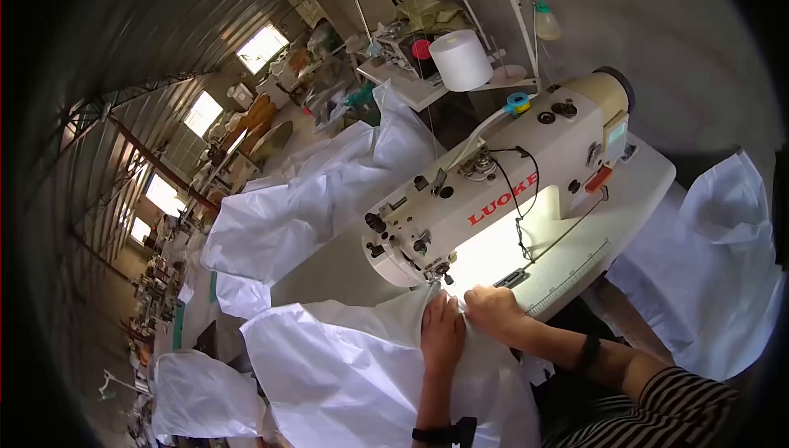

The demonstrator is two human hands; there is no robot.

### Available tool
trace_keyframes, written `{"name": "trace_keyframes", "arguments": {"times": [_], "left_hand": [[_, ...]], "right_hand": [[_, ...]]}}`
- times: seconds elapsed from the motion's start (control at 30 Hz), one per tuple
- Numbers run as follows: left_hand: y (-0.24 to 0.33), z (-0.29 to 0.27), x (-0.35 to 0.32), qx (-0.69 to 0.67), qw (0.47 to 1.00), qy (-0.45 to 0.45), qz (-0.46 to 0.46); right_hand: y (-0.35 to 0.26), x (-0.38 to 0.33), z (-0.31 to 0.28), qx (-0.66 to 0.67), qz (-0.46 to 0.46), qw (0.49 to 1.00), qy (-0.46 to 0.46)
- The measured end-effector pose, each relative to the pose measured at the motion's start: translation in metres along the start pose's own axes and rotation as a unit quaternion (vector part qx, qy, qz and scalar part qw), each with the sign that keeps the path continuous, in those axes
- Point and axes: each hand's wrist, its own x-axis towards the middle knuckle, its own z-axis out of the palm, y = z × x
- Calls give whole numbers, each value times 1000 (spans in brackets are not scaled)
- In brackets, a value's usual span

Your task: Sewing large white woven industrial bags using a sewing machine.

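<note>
A white sheet of thin, shiny fabric (pixel 329 357) lies under the needle area of a sewing machine (pixel 501 177) and drapes toward me over the table's front. On it rests my left hand (pixel 442 329), palm down with fingers stretched toward the presser foot (pixel 436 274). Just to its right, my right hand (pixel 496 312) is closed, its curled fingers pinching the fabric's edge beside the foot. The needle tip is too small to make out. Light from the machine's lamp falls on the bed behind my right hand.
A dark small tool (pixel 511 278) lies on the table (pixel 649 193) near a printed ruler strip. More white fabric (pixel 320 185) is heaped behind the machine, and another piece (pixel 707 267) hangs at the right. A white thread cone (pixel 461 60) stands beyond the machine head.
</note>
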Motion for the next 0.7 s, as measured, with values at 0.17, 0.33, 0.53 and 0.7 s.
{"name": "trace_keyframes", "arguments": {"times": [0.17, 0.33, 0.53, 0.7], "left_hand": [[32, -7, -5, 17, 998, 36, -57], [14, -14, -4, -4, 999, 33, -30], [5, -24, 3, -93, 992, 9, -83], [-10, -17, -4, -39, 999, 1, -36]], "right_hand": [[1, -2, -16, 66, 62, 993, -75], [-3, 4, -19, 187, 33, 982, -26], [-18, 12, -2, 42, -110, 993, 28], [-8, 15, 12, -40, -179, 981, 66]]}}
